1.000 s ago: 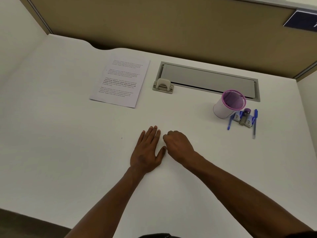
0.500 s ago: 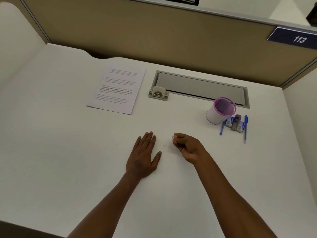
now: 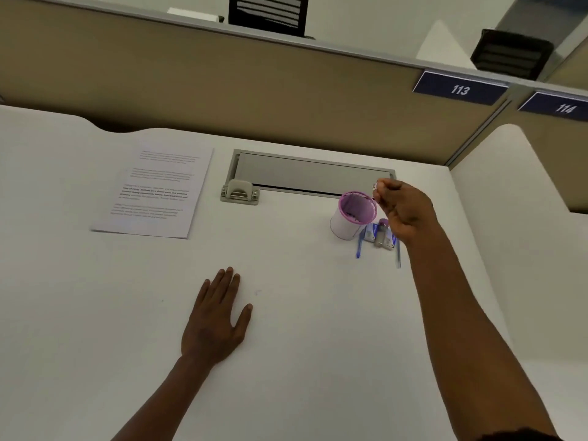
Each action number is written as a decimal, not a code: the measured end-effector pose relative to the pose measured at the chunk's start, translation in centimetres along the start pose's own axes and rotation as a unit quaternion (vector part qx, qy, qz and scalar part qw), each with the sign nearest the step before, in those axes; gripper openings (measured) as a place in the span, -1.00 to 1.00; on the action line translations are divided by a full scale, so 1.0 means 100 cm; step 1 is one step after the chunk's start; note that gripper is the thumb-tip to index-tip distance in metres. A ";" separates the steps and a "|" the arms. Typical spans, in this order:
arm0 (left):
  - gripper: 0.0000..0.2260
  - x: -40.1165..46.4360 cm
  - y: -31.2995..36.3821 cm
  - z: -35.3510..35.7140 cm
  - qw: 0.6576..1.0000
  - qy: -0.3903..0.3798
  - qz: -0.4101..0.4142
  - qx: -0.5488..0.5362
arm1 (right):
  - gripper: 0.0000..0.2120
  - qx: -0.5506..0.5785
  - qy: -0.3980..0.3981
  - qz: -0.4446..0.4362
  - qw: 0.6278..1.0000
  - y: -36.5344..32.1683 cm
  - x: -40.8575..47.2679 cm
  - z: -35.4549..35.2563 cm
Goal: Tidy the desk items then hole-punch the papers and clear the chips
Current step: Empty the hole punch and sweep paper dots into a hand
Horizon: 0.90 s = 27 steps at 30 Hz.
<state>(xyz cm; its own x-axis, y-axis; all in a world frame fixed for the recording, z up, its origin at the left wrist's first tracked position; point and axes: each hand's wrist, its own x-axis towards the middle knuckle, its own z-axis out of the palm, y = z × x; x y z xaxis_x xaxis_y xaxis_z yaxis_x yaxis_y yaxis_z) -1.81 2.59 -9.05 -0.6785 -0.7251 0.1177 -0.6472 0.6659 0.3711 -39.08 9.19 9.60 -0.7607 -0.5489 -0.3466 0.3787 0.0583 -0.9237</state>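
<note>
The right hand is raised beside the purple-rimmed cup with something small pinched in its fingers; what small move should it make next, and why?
Probably shift slightly left over the cup's mouth and release. The right hand pinches a small pale bit, too small to identify, just right of the purple-rimmed cup, level with its rim. The cup stands upright and open, while the left hand rests flat on the desk.

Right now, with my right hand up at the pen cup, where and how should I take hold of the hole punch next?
Grip the hole punch across its short ends, coming from above with the free left hand. It sits flat with its arched lever on top, bare desk in front and the cable tray right behind, so the rear is probably cramped. The papers lie clear to its left.
</note>
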 end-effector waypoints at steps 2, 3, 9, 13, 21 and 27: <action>-0.39 -0.001 0.000 0.000 1.000 0.000 -0.001 0.002 | -0.86 -0.189 0.028 -0.059 0.980 -0.001 0.023 -0.001; -0.39 -0.001 0.000 0.000 1.000 0.001 -0.002 0.003 | -0.85 -0.284 0.033 -0.094 0.954 0.003 0.033 0.000; -0.38 0.000 -0.001 0.000 1.000 0.000 -0.006 -0.003 | -0.85 -0.658 -0.064 -0.207 0.721 0.020 0.055 0.018; -0.39 -0.001 0.000 0.000 1.000 -0.001 -0.006 0.002 | -0.81 -0.696 -0.060 -0.211 0.684 0.027 0.057 0.021; -0.39 -0.001 0.002 -0.003 1.000 -0.004 -0.008 0.001 | -0.79 -0.695 -0.051 -0.239 0.676 0.036 0.057 0.017; -0.39 0.000 0.002 -0.004 1.000 -0.006 -0.008 -0.001 | -0.70 -0.721 -0.063 -0.242 0.647 0.041 0.054 0.011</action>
<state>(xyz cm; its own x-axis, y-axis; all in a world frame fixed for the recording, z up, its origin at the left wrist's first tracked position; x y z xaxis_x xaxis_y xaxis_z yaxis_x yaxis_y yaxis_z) -1.76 2.66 -8.59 -0.6727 -0.7331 0.1007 -0.6570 0.6543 0.3744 -41.05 5.48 4.10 -0.5225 -0.8521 -0.0282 -0.8415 0.5208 -0.1434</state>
